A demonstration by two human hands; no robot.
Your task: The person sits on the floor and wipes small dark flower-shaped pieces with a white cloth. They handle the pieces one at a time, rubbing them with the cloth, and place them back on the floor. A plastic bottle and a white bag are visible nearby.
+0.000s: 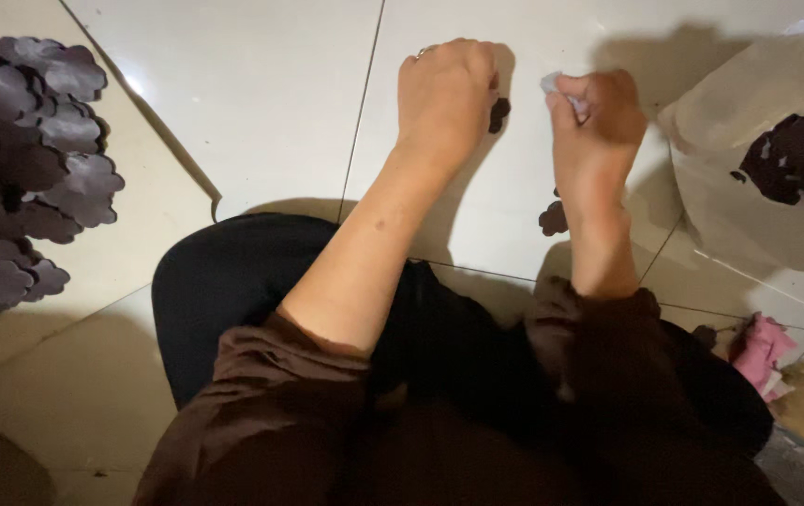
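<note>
The scene is dim and warm-toned, lit from the near side: both hands throw soft shadows onto the far tiled floor (261,103). A small glare spot shines on the tile at far left. The near clothing sinks into near-black with little detail. Edges look slightly stretched, and the far right corner is soft.

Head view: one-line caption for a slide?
Seated on a tiled floor, left hand holds a dark flower-shaped cutout, right hand pinches a pale scrap.
</note>
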